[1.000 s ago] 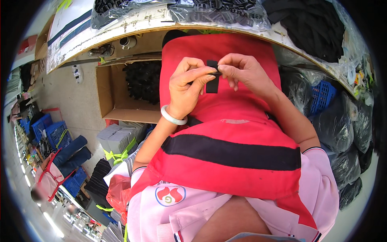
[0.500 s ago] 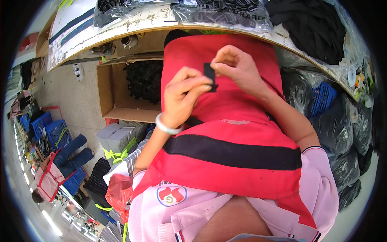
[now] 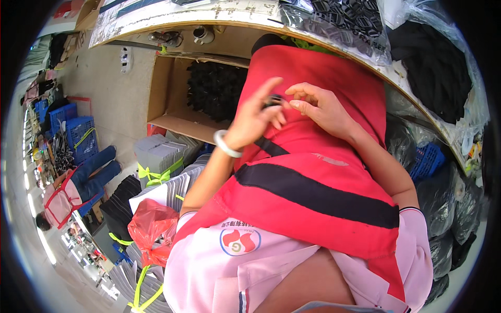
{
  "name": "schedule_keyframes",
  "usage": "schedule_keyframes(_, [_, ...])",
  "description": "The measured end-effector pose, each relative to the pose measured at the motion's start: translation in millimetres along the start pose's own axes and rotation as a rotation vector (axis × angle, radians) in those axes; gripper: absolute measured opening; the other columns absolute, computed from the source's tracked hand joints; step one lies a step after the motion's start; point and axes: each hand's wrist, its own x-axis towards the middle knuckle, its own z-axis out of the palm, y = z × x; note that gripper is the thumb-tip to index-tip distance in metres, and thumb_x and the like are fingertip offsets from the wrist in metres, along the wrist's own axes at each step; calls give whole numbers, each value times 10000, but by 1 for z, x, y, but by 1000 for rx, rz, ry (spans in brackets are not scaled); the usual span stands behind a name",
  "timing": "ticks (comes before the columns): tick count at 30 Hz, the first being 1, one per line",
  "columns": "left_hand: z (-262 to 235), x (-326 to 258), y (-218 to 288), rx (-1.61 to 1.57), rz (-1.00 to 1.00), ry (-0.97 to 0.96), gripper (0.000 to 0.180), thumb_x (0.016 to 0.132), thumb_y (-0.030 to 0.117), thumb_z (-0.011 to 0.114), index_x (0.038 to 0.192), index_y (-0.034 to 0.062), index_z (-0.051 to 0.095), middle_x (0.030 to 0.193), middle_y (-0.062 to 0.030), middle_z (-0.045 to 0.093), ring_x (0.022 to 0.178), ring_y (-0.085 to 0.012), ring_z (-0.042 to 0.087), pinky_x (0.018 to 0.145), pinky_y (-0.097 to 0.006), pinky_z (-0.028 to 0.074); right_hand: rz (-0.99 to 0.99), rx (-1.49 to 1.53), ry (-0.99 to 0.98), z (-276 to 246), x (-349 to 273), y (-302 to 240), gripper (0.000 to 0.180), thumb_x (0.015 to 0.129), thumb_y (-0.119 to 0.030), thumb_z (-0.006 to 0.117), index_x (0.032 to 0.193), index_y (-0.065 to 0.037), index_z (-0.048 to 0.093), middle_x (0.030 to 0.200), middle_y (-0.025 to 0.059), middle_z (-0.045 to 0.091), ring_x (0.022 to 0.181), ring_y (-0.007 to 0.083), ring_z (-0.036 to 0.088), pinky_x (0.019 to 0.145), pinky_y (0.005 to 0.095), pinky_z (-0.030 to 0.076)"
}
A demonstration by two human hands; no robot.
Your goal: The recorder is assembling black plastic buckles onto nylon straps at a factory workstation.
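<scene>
Above my lap, both hands meet over the red apron (image 3: 323, 68). My left hand (image 3: 250, 115), with a white bangle (image 3: 227, 144) at its wrist, is blurred by motion. One of its fingers points up, and the others curl round a small black strap piece (image 3: 272, 100). Details of that piece are smeared. Close on its right side is my right hand (image 3: 326, 108), thumb and fingers bent into a pinch. Whether anything sits between those fingertips is too small to make out.
Ahead runs a worn white tabletop (image 3: 229, 15) with a bag of black buckles (image 3: 347, 23) and a black fabric pile (image 3: 433, 68). Beneath it stands a carton (image 3: 156, 99) of black parts. Left are grey bundles (image 3: 156, 154), a red bag (image 3: 151, 229) and another person (image 3: 78, 182).
My view has shifted, so the scene sits farther right and tilts. The black piece, upright between both hands before, now lies mostly within my left fingers. My left index finger has straightened upward.
</scene>
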Motion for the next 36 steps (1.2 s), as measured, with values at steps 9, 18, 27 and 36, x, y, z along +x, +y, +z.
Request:
schedule_keyframes(9, [24,39,0,-504,-146,-164,386,1023,288,466,1264,-13,478,885,-155,662,629,-169,647,479,-224,511,48,365,161,-27,-13,-1,137,928,-92,592,975,17,662,815,41,650,710,93,627,663,239,502])
schedule_keyframes(18, [26,47,-10,-822,-351,-369,246,996,285,533,960,44,566,722,-52,571,584,-110,523,448,-213,403,-455,-535,298,-67,-30,-18,174,847,-105,687,1014,-58,688,983,92,637,939,247,625,828,335,500])
schedule_keyframes(27, [36,56,-5,-607,-298,-167,230,986,269,557,887,63,591,723,-29,585,584,-111,531,498,-232,433,-305,-1513,746,-255,-32,-28,276,804,-113,671,1079,-139,684,1095,25,655,1099,229,549,951,371,405])
schedule_keyframes(36, [36,56,-12,-549,-286,-121,214,981,248,566,893,58,607,706,-34,598,562,-119,539,516,-232,441,-446,-1205,802,-245,-35,-10,158,851,-217,647,942,-109,719,1001,13,685,1021,209,590,900,342,434])
